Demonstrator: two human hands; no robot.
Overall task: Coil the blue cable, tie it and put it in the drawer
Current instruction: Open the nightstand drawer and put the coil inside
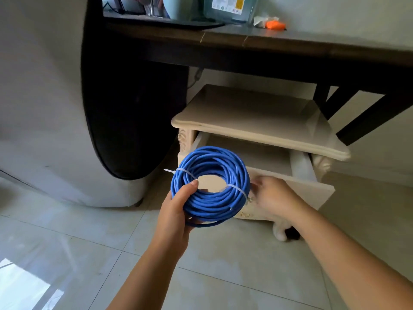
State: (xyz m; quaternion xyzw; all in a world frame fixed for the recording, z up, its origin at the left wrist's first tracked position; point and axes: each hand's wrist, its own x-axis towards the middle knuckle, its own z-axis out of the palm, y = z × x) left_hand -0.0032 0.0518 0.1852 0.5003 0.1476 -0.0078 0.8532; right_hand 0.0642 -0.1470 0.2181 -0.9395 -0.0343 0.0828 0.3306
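Note:
The blue cable (pixel 212 162) is wound into a round coil, bound by two white zip ties, one at its left (pixel 185 172) and one at its right (pixel 238 190). My left hand (pixel 176 211) grips the coil's lower left, thumb across the top strands, and holds it up in front of the drawer. The drawer (pixel 308 189) of a cream bedside cabinet is pulled out, and its pale inside (pixel 257 153) shows. My right hand (pixel 274 193) is at the drawer front just right of the coil. Its fingers are blurred and partly behind the coil.
The cabinet's top (pixel 257 115) overhangs the drawer and sits under a dark wooden table (pixel 268 57). A grey covered piece of furniture (pixel 44 108) stands at the left. Something white and black (pixel 282 233) lies on the tiled floor below the drawer.

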